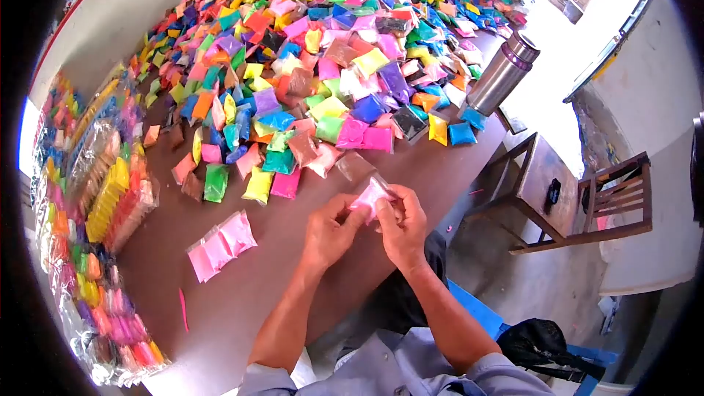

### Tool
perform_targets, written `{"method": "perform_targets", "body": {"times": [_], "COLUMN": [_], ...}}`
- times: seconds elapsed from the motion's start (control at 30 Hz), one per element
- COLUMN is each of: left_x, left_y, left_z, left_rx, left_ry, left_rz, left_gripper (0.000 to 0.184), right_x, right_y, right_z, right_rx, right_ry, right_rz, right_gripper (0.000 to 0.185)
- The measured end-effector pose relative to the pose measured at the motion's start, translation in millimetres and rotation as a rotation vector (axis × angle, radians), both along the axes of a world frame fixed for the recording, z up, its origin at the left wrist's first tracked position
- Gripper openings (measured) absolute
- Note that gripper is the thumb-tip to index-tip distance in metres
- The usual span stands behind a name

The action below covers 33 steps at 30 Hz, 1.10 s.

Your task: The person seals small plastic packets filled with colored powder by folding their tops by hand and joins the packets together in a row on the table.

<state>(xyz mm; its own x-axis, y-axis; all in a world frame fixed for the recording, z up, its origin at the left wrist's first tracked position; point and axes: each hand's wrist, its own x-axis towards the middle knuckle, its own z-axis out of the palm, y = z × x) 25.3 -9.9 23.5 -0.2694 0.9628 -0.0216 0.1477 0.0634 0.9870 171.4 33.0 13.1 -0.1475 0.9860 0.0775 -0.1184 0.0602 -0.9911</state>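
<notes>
Between my two hands is a small clear packet of light pink material [372,196], held just above the table's near edge. My left hand [332,229] pinches its left side between thumb and fingers. On the other side, my right hand [402,226] grips it with the thumb on top; the fingers underneath are partly hidden. A short row of pink packets [221,246] lies on the table, left of my left hand. Just beyond my hands rests a brown packet [355,167].
A large heap of colourful packets [330,66] covers the far part of the brown table [271,293]. Bundled clear bags [110,198] line the left edge. A steel flask [504,73] stands at the right. A pink strip [183,309] lies front left. A wooden chair [616,198] stands beyond.
</notes>
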Motion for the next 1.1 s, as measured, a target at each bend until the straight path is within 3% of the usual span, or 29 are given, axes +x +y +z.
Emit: {"method": "perform_targets", "body": {"times": [0.17, 0.47, 0.67, 1.0, 1.1], "left_x": [-4.9, 4.7, -1.5, -0.6, -1.3], "left_y": [0.2, 2.9, 2.0, 3.5, 3.1], "left_z": [-5.6, -8.3, 0.2, 1.2, 1.0], "left_rx": [0.028, 0.122, 0.020, 0.062, 0.086], "left_ry": [-0.060, 0.054, 0.074, 0.090, -0.058], "left_rz": [-0.008, 0.017, 0.033, 0.056, 0.046], "left_gripper": [0.022, 0.042, 0.038, 0.028, 0.024], "right_x": [-0.6, 1.8, 0.3, 1.1, 1.2], "right_y": [1.2, 2.0, -0.8, -1.9, -2.3], "right_z": [-1.2, -2.7, -2.4, -2.9, -1.2], "right_rx": [0.053, -0.042, -0.019, 0.043, 0.040], "right_ry": [-0.123, 0.073, -0.007, 0.018, 0.018], "right_rz": [-0.007, -0.043, -0.027, -0.036, -0.021], "right_gripper": [0.027, 0.024, 0.027, 0.025, 0.025]}}
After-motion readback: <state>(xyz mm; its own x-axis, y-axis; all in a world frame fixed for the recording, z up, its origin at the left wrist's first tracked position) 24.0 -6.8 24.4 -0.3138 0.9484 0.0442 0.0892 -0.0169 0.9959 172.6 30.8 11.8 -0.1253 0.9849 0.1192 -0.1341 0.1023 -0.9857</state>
